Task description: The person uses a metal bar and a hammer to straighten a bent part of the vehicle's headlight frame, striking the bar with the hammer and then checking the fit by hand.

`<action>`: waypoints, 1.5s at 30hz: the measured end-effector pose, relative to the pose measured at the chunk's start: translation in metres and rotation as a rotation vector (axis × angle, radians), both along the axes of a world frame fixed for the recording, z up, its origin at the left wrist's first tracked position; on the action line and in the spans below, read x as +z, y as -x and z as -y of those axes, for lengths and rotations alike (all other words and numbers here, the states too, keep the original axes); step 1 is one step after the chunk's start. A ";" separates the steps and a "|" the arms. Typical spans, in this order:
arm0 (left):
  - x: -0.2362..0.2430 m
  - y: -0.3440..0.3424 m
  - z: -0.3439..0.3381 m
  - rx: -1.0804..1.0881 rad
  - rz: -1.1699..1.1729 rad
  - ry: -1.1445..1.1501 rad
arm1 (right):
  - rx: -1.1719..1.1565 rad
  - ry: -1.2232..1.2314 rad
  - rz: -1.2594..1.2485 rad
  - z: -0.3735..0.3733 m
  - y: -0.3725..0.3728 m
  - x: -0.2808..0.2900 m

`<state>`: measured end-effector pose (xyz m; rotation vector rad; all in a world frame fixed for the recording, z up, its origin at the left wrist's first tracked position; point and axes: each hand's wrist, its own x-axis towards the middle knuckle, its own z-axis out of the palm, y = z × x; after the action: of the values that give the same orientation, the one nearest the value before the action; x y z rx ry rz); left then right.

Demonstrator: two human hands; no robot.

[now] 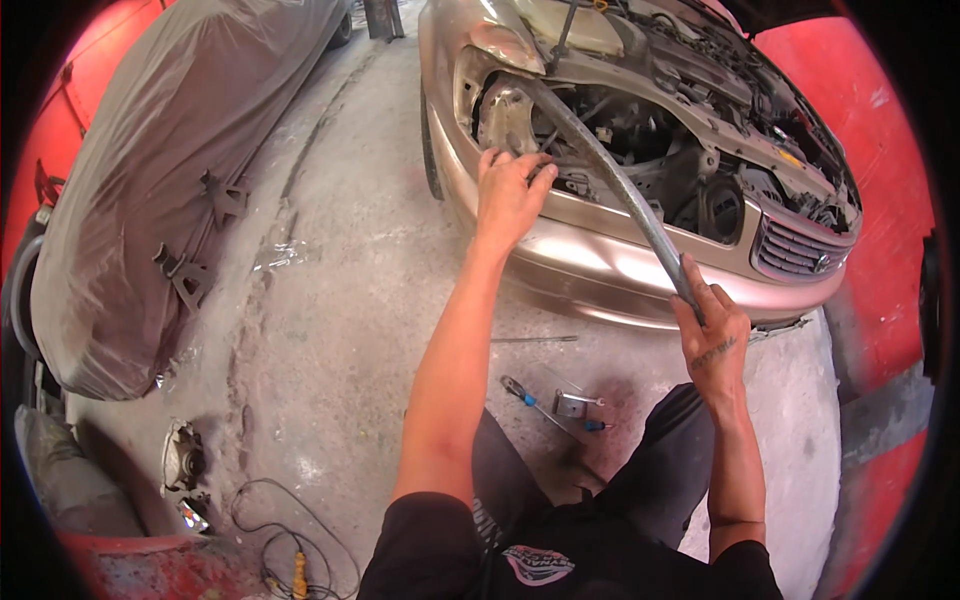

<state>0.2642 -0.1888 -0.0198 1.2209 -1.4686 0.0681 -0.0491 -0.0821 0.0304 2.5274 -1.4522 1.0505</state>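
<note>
A gold car stands before me with its engine bay uncovered and its headlight opening bare. In my right hand is the lower end of a long grey metal pipe, fingers wrapped round it. The pipe slants up to the left, and its far end reaches the upper corner of the headlight opening, where its contact is hard to see. My left hand lies at the opening's lower left edge, above the bumper, fingers bent and somewhat apart. Its fingertips are partly lost against the dark opening.
On the floor between my legs and the bumper lie a blue-handled screwdriver, a small metal part and a thin rod. A covered vehicle with jack stands is at left. A cable lies lower left.
</note>
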 end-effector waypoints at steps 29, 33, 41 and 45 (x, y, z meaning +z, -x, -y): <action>0.002 0.009 -0.002 0.063 -0.014 0.045 | 0.061 0.142 -0.132 0.035 0.019 0.010; -0.001 0.013 0.000 0.054 -0.025 0.064 | 0.076 0.115 -0.127 0.042 0.024 0.014; 0.001 -0.001 -0.002 -0.017 -0.003 -0.019 | 0.084 0.055 -0.031 0.014 0.008 0.019; -0.004 0.000 0.003 0.033 -0.013 0.099 | 0.006 0.025 -0.079 0.008 0.007 0.021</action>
<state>0.2641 -0.1916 -0.0238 1.1632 -1.4174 0.1529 -0.0564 -0.0901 0.0509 2.5267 -1.4039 0.9517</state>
